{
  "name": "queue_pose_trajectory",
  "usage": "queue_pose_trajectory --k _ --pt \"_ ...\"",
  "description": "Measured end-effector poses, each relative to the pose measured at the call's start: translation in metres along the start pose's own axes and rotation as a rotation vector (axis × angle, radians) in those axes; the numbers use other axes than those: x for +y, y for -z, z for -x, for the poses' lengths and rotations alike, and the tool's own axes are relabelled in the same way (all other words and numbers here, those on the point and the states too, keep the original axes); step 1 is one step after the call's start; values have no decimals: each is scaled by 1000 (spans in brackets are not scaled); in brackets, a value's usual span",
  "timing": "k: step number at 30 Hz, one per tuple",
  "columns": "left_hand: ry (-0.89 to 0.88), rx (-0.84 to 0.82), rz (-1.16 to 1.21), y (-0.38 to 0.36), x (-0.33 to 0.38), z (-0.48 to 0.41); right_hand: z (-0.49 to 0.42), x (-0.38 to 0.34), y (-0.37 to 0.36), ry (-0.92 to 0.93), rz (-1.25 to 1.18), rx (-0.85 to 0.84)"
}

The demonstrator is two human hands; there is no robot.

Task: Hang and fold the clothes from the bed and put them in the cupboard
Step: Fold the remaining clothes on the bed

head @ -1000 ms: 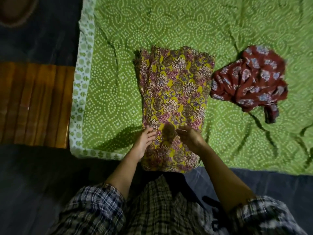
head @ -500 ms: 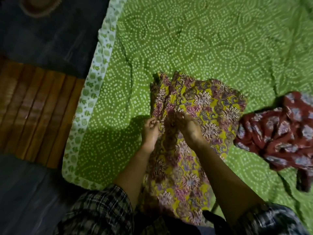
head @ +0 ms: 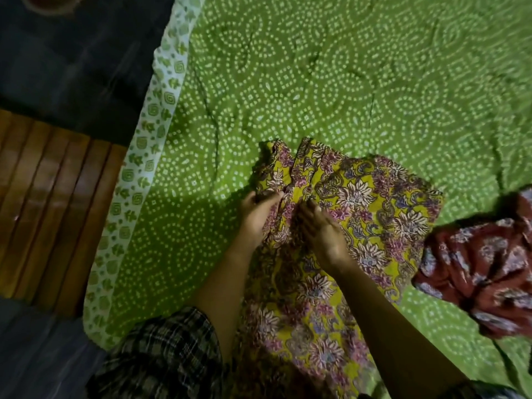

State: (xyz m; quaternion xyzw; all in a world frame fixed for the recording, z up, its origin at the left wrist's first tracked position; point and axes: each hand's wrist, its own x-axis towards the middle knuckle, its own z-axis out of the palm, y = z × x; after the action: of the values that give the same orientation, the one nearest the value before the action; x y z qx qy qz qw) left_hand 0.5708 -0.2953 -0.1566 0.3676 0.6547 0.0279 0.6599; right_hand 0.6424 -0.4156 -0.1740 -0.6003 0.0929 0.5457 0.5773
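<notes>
A yellow floral garment (head: pixel 371 203) lies partly folded on the green dotted bedsheet (head: pixel 316 82), stretching from mid-frame down towards me. My left hand (head: pixel 257 217) grips its left edge, fingers curled round the cloth. My right hand (head: pixel 321 230) presses down on the fabric beside it, fingertips dug into a crease. A crumpled dark red floral garment (head: pixel 483 269) sits at the right edge, touching the yellow one's corner.
The sheet's white patterned border (head: pixel 138 182) runs diagonally down the left. Beyond it is a brown slatted wooden panel (head: pixel 49 203) and dark floor (head: pixel 72 61). My checked sleeves fill the bottom of the view.
Both hands have slid up the yellow garment from its near end to its upper left part. The view has shifted, so the red garment now sits at the right edge.
</notes>
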Motion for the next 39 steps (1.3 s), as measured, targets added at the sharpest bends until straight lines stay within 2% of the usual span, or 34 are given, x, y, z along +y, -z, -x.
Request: queue_pose_trajectory --k 1,3,5,7,8,9,11,12,13,15,18,20,22,24,30,34,39 --pt "-32 20 54 -2 7 1 -1 0 2 -5 -20 -11" --pt "-209 72 155 -8 20 7 -2 -1 5 -11 -80 -25" --pt "-495 55 45 -19 24 15 0 -4 6 -8 -145 11" --pt "-779 -55 -264 -34 13 19 2 -4 9 89 -194 210" --pt "-890 -118 -410 -42 4 23 3 -5 13 158 -178 386" --pt "-922 -210 -531 -50 -6 29 3 -5 20 227 -144 571" --pt "-829 -417 -681 -64 -25 43 2 -2 39 313 -96 854" --pt "-745 -505 -720 -69 -35 48 4 -2 49 336 -99 931" --pt "-665 -543 -740 -71 -46 52 7 -2 54 352 -84 986" --pt "-570 -504 -702 -72 -64 55 16 0 64 373 -12 1018" --pt "-427 -405 -458 -70 -84 57 23 5 74 305 19 915" --pt "-277 -324 -237 -70 -90 61 27 7 75 154 -166 725" --pt "-165 -223 -63 -67 -92 60 31 9 74 106 -285 566" --pt "-141 -177 -6 -64 -97 62 42 13 73 126 -348 524" --pt "-73 -81 36 -43 -119 75 78 44 82 177 -407 553" --pt "-96 -19 19 -14 -151 92 112 94 100 146 -153 688" --pt "-338 257 -132 40 -204 107 162 164 114 175 180 761"
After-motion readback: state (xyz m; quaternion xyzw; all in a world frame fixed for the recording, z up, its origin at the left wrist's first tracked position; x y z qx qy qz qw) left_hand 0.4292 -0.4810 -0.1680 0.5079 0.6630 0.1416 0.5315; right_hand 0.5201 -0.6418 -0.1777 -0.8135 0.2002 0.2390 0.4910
